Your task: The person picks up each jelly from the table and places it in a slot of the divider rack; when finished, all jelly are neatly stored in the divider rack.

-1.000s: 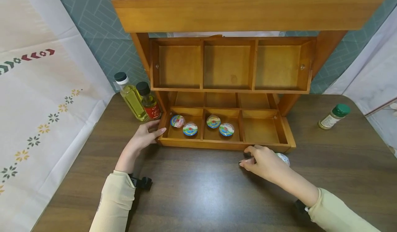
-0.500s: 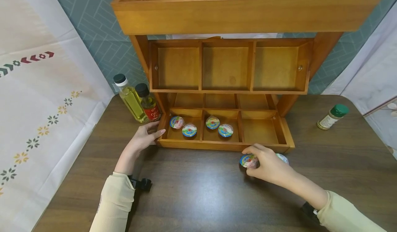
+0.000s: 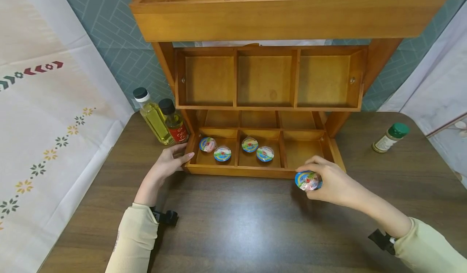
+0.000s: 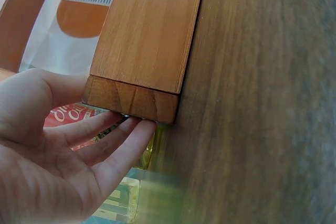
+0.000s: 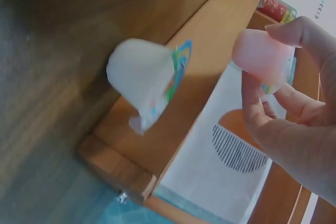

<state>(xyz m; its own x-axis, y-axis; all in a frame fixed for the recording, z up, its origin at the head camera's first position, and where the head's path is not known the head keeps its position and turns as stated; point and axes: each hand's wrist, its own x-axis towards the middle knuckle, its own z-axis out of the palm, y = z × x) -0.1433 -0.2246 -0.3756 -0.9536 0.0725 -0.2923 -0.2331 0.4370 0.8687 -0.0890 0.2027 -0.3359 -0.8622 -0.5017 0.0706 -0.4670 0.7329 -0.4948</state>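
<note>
My right hand (image 3: 335,182) pinches a small jelly cup (image 3: 307,180) between thumb and fingers, its printed blue-rimmed lid facing up. In the right wrist view that cup (image 5: 260,53) is pink, held above the front board of the shelf's bottom tray. A second, white jelly cup (image 5: 139,72) stands by that board; in the head view my right hand hides it. My left hand (image 3: 169,161) grips the left end of the wooden shelf's bottom tray (image 3: 219,170), thumb at the rim and fingers against the outer side (image 4: 131,98).
Two jelly cups (image 3: 222,153) lie in the tray's left compartment and two (image 3: 265,154) in the middle one. Two oil bottles (image 3: 155,117) stand left of the shelf. A green-capped seasoning bottle (image 3: 390,138) stands at the right. Upper tiers (image 3: 288,19) overhang the bottom tray.
My right hand has lifted the jelly cup and carried it right, to the tray's front edge by the right compartment. My left hand keeps its grip on the tray's end.
</note>
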